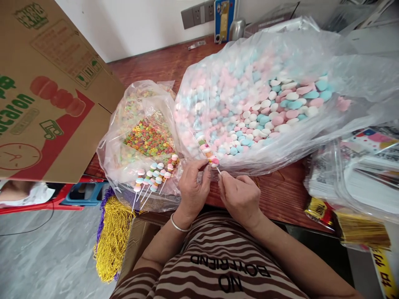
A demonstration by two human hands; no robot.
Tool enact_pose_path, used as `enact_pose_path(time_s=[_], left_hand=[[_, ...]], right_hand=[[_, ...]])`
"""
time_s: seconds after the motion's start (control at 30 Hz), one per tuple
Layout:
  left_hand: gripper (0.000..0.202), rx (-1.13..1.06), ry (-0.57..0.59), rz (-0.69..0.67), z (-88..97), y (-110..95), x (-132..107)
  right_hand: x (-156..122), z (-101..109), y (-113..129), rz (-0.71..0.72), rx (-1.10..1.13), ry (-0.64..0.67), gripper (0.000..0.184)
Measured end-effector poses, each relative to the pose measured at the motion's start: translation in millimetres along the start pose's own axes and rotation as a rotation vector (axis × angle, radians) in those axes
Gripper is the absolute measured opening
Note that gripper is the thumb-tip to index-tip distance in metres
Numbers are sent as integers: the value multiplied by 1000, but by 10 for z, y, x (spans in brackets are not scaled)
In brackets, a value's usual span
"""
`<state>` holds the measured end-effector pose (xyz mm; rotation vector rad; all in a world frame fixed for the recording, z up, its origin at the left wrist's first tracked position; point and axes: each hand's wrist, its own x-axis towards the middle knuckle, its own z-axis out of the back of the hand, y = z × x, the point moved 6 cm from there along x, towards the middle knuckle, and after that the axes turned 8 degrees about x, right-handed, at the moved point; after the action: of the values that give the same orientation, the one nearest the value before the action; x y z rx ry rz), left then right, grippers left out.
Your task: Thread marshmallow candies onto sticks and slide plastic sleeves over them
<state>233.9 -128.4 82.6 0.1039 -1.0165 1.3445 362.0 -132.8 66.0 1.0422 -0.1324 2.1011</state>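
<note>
My left hand (193, 187) and my right hand (239, 195) meet at the table's front edge, both pinched on a thin white stick with small candies threaded on it, the candy skewer (208, 153). Its loaded end points up and left, against a big clear bag of pink, blue and white candy discs (264, 108). My left fingers close round the candies near the stick's lower end; my right fingers pinch the bare stick tip. A silver bangle sits on my left wrist.
A smaller clear bag of tiny multicoloured ring candies (149, 139) lies to the left, with several finished skewers (154, 176) on it. A cardboard box (46, 91) stands far left. Stacks of plastic packaging (358, 170) and gold twist ties (363, 234) lie right. Yellow netting (114, 241) hangs below the wooden table (280, 195).
</note>
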Motion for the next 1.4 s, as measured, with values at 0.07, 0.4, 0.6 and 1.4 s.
enact_pose_path(time_s=[0.07,0.4,0.6,1.4], left_hand=[[18,65,-30,-68,-6,-13,17],[10,-161,59,-14,-103,-57,-196],[45,-883,-27,658,-171,316,-97],[37,-1341,320,1082,-668,85,-364]], right_hand=[[2,1,-1,-1,-1,4,14],[59,-16,-90,-126,154,-7,23],[-9,-28,-136,-194,339,11,22],[-343,-553,-117,-1095,1749,163,35]])
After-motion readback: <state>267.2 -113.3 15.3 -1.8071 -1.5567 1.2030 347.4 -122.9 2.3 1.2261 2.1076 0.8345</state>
